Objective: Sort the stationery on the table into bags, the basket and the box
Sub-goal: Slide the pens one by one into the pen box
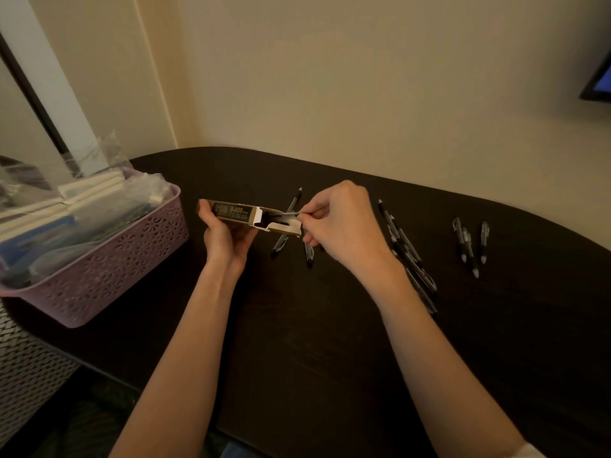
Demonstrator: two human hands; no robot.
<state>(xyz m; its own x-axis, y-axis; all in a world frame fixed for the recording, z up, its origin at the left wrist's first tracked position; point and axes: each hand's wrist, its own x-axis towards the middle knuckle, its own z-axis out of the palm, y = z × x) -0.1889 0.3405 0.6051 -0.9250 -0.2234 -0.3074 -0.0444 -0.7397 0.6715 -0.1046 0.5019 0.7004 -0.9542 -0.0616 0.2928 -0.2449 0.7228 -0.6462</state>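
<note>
The right hand had its thumb and forefinger pinched on the end of a thin pale pen, whose other end lay inside the open mouth of a narrow olive-brown cardboard box printed with "B-009". The remaining fingers of that hand were curled under, and whether they also held one of the pens below could not be told. The left hand gripped the closed end of the box from beneath, fingers wrapped round its far edge and thumb along the near side, holding it level above the dark brown wooden table with its end flaps folded outward. Under the box and the right hand lay a few black-and-clear ballpoint pens on the tabletop. To the right of the right wrist a loose heap of similar pens stretched toward the near edge, and further right three more pens lay close together. At the table's left end sat a pink perforated plastic basket, filled with clear plastic bags and white flat packets.
</note>
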